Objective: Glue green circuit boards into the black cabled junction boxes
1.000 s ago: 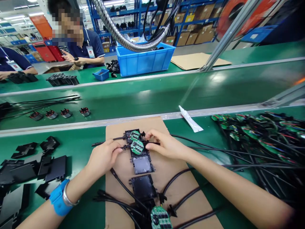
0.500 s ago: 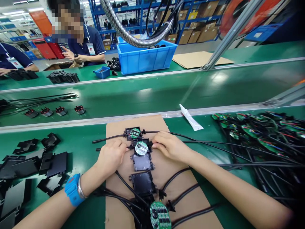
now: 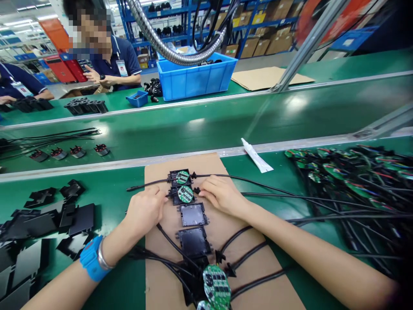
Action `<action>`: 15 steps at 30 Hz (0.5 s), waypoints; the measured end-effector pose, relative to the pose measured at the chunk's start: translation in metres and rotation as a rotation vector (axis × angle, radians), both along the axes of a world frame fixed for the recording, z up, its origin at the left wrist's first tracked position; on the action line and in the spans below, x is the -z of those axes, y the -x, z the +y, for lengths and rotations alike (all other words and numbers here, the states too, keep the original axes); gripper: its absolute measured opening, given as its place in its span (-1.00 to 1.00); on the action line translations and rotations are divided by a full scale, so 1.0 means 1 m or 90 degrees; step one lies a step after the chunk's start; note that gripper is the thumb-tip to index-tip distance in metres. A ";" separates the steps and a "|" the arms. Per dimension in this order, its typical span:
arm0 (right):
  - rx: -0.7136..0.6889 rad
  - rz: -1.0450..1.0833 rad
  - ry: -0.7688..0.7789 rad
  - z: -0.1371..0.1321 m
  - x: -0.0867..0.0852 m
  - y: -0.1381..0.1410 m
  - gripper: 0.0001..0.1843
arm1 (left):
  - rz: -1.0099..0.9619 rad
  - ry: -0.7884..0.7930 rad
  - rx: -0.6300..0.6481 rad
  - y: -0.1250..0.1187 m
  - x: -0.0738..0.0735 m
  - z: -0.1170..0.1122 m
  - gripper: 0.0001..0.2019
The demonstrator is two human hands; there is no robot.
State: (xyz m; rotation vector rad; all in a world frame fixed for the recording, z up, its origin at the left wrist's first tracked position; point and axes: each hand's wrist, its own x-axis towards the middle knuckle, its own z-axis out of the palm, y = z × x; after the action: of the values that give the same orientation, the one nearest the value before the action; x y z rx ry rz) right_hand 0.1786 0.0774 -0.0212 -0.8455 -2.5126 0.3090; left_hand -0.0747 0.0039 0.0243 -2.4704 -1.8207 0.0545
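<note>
My left hand [image 3: 144, 211] is closed at the left side of a black plastic case, its fingertips pinching a black cable there. On the right side my right hand [image 3: 222, 194] pinches the black cable [image 3: 258, 194] just behind its flared end. Between them a round green circuit board [image 3: 186, 194] lies on this case. Directly beyond it sits another black case with a similar round circuit board [image 3: 182, 177] and cables on both sides. Two bare black cases [image 3: 193, 242] lie nearer me on the cardboard sheet [image 3: 161, 275].
More wired round boards [image 3: 217, 284] lie at the near edge. Loose black plastic parts [image 3: 80, 218] are on the left, and a pile of wired boards [image 3: 351, 172] on the right. A white tube [image 3: 257, 156] lies beyond the cardboard. Two co-workers sit across, near a blue bin [image 3: 196, 79].
Both hands have shifted the second case with its board away from me and slightly left, up against the farthest case. A gap now separates it from the bare case nearer me.
</note>
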 end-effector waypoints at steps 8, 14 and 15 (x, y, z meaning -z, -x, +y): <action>-0.020 -0.007 0.002 0.006 0.007 0.009 -0.79 | 0.029 0.024 -0.019 0.003 0.007 0.004 -0.83; -0.038 -0.010 0.086 -0.043 -0.037 -0.006 -0.76 | -0.200 0.089 0.083 0.000 -0.006 -0.029 -0.82; -0.077 -0.026 0.142 -0.057 -0.046 -0.008 -0.75 | -0.275 0.141 0.137 -0.002 -0.007 -0.038 -0.82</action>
State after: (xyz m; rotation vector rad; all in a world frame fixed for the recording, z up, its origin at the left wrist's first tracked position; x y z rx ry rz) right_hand 0.1863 0.0201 0.0244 -0.7910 -2.6052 0.6277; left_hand -0.0731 -0.0337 0.0318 -3.0110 -1.7512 -0.3338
